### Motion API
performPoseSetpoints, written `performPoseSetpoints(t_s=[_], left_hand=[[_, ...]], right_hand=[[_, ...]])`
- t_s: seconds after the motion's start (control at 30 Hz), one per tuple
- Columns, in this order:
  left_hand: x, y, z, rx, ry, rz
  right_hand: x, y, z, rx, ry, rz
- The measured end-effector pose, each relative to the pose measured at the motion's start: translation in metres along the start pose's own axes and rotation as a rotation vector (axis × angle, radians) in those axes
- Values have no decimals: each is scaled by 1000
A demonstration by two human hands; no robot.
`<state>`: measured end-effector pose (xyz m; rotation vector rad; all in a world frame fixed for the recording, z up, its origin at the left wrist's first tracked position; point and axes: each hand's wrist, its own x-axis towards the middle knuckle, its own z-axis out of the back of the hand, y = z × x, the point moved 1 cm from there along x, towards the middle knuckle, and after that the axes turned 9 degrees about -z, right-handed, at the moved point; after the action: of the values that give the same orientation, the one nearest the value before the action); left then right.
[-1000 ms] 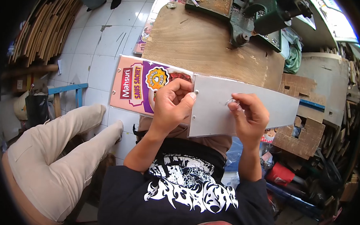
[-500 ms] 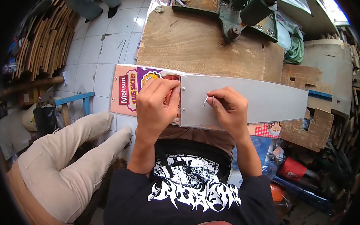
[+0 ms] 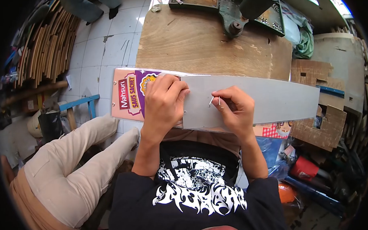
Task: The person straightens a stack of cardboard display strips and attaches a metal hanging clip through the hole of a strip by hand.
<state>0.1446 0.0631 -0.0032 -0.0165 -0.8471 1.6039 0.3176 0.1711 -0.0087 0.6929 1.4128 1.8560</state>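
A long grey panel (image 3: 281, 100) lies across my lap and the table edge, its left end overlapping a printed saus sachet sign (image 3: 130, 95). My left hand (image 3: 165, 99) is closed in a pinch at that overlap, its fingertips over the panel's left edge; anything between them is hidden. A small round metal fastener (image 3: 185, 112) shows on the panel just below those fingers. Above the panel's middle, my right hand (image 3: 236, 108) pinches thin silver pins (image 3: 211, 101) between thumb and forefinger, two of them sticking out.
Beyond the panel is a wooden tabletop (image 3: 210, 47) bearing a green press (image 3: 234, 27) and trays of small metal parts (image 3: 272, 20). A person in beige trousers (image 3: 76, 168) is close on the left. Cut boards (image 3: 317, 123) lie at right; wooden strips (image 3: 53, 41) are stacked far left.
My left hand has shifted right, so its fingertips now cover the upper fastener on the panel's left edge. The right hand keeps its pinch on the pins. The view has shifted slightly.
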Motion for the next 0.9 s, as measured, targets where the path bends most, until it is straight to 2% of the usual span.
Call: performPoseSetpoints(t_s=[0.37, 0.57, 0.63, 0.67, 0.73, 0.8, 0.87, 0.9], left_hand=[[2, 0, -6, 118, 77, 3], [-1, 11, -6, -1, -84, 107], [0, 10, 0, -219, -206, 272], [1, 10, 2, -220, -204, 273], [7, 9, 7, -108, -281, 97], [6, 4, 11, -128, -276, 122], [3, 4, 13, -98, -106, 22], [2, 3, 14, -96, -108, 23]], right_hand=[[-2, 0, 2, -9, 73, 38], [-2, 0, -1, -12, 12, 38], [-1, 2, 0, -28, 12, 34], [-2, 2, 1, -46, 13, 28], [-2, 2, 1, -40, 12, 26], [-1, 0, -1, -33, 17, 26], [-1, -4, -3, 25, -8, 55], [0, -3, -3, 26, -6, 56]])
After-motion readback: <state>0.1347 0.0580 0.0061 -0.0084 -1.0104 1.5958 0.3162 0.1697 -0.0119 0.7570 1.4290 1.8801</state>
